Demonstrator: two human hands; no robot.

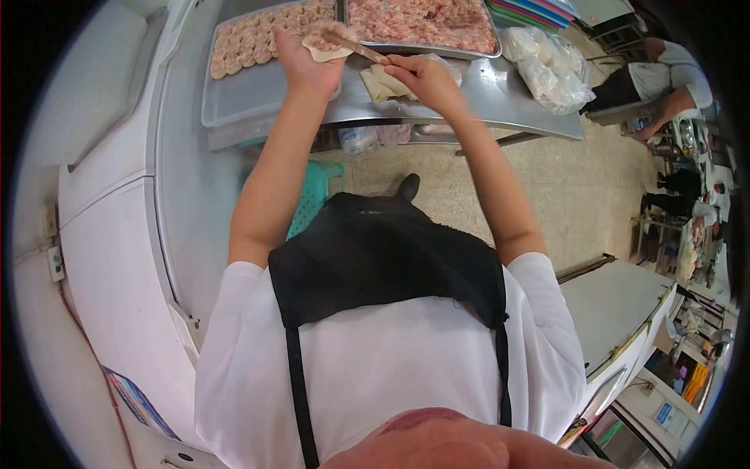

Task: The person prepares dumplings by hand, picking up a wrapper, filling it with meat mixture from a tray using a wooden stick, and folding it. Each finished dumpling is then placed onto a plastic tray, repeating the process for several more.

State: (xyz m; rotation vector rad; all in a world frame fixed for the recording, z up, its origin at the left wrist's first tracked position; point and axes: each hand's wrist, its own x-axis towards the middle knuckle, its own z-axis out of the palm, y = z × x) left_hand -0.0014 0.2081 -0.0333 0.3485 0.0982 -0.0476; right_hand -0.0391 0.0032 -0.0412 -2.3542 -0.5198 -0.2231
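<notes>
My left hand holds a round dumpling wrapper with pinkish minced meat on it. My right hand grips a thin, flat spreading stick, whose far end touches the meat on the wrapper. Below the stick, a stack of pale wrappers lies on the metal table, close to my right fingers. Beyond my hands is a metal tray of minced meat. At the left, rows of filled dumplings sit on a translucent plastic tray.
Clear plastic bags with pale contents lie on the table's right end, near stacked coloured boards. A green stool stands under the near edge. White appliances line the left. Another person is at the right.
</notes>
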